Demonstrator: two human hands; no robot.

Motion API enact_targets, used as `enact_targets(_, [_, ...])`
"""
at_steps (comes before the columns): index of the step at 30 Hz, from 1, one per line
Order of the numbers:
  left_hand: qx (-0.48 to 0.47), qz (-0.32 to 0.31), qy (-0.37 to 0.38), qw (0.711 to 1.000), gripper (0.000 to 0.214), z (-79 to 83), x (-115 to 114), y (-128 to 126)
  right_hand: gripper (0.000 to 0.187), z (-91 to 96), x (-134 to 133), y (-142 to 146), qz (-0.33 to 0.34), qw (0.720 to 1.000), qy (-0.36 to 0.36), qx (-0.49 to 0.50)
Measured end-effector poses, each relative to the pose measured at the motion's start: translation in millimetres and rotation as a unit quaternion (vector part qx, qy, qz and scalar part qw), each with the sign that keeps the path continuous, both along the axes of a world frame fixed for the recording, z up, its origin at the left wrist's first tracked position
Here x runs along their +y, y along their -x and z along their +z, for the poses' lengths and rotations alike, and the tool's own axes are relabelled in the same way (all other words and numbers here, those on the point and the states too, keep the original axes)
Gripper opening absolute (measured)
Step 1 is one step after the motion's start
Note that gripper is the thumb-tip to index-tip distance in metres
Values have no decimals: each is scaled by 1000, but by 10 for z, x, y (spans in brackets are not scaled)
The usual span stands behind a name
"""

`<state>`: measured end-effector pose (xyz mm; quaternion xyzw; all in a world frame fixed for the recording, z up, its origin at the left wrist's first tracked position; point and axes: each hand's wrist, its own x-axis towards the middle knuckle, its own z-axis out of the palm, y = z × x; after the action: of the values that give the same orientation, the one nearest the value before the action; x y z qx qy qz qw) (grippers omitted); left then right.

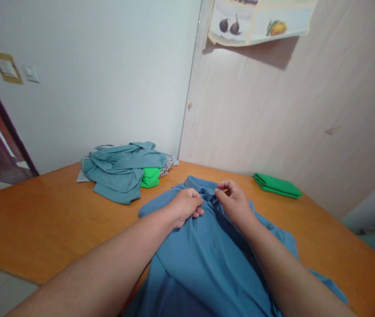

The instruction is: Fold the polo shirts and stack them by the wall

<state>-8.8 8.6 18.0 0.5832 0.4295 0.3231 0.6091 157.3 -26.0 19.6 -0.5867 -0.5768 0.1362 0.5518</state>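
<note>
A blue collared shirt point(204, 251) lies spread on the table, its collar pointing away from me and its front opening facing up. My left hand point(188, 206) is closed on the cloth beside the opening, just below the collar. On the other side, my right hand point(235, 202) pinches the shirt's edge near the collar between thumb and fingers. Dark inner cloth shows in the gap between the two front edges. Whether a button is between my fingers is too small to tell. The lower part of the shirt hangs toward me at the bottom of the view.
A heap of crumpled clothes point(118, 169), mostly grey-green with a bright green piece point(151, 177), lies at the back left of the wooden table point(58, 215). A folded green cloth point(277, 185) sits at the back right. Walls stand behind the table; a fruit poster point(262, 22) hangs above.
</note>
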Motion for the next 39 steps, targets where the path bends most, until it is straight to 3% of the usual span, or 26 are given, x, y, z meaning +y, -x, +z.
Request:
enact_targets(5, [13, -2, 36, 999, 9, -12, 27, 6, 9, 63, -88, 61, 10, 986, -64, -155])
enact_targets(9, [30, 4, 19, 999, 7, 5, 35, 11, 19, 59, -107, 89, 87, 975, -33, -202])
enact_targets(12, [37, 2, 16, 999, 8, 39, 29, 30, 19, 5, -66, 49, 105, 968, 3, -230])
enact_targets(16, [37, -6, 9, 999, 5, 54, 27, 54, 12, -50, -6, -16, 112, 969, 49, -214])
enact_targets(25, [10, -1, -5, 1000, 4, 4, 56, 61, 14, -6, -27, 19, 141, 972, 119, -146])
enact_targets(33, [5, 6, -38, 999, 6, -17, 45, 57, 7, 3, -50, 77, 98, 971, 83, -203])
enact_targets(39, [9, 10, -45, 999, 7, 27, 15, 44, 8, -17, -47, 92, 94, 974, 89, -188])
